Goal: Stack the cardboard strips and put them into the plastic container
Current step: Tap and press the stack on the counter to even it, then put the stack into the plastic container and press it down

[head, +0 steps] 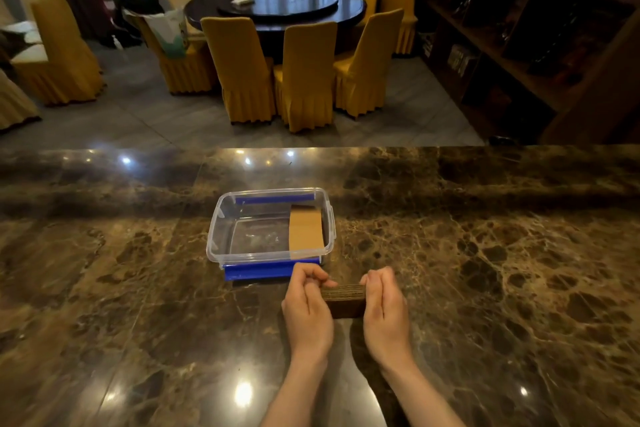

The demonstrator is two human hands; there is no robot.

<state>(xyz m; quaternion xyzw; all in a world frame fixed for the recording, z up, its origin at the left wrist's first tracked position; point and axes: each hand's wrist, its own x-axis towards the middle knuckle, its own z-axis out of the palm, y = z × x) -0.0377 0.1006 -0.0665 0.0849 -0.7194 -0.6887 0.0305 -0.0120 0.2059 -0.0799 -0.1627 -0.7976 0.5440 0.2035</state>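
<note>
Stack of cardboard strips point(344, 300): a short, thick bundle of brown strips, edges upward so the layers show as fine lines along the top; it sits low over the marble surface point(138, 288), just near of the plastic container, between the two hands. Whether it rests on the stone or is lifted a little I cannot tell.

How it will handle: light, I'd judge, and stiff as a pack, but made of loose leaves that could fan out or slide past one another if the squeeze slackens. Dry card, not slippery, not fragile.

Where to hold it: at the two short ends, pressing inward, so every strip is pinched.

Left hand point(306, 308): curled against the left end of the stack, its fingers point(313, 279) bent over the top far corner, closed on the bundle.

Right hand point(384, 305): mirrors it on the right end, fingers folded in and pressed to the card; the stack's ends are hidden behind both palms.

Plastic container point(216, 239): clear, lidless, blue clips point(256, 270) at its near and far sides, just far of the hands.

Strips already inside point(306, 227): a tan batch standing against the right wall, leaving the left and middle of the tub free.

Likely next need: lift the pack level, carry it over the near rim, and set it beside the tan batch.
</note>
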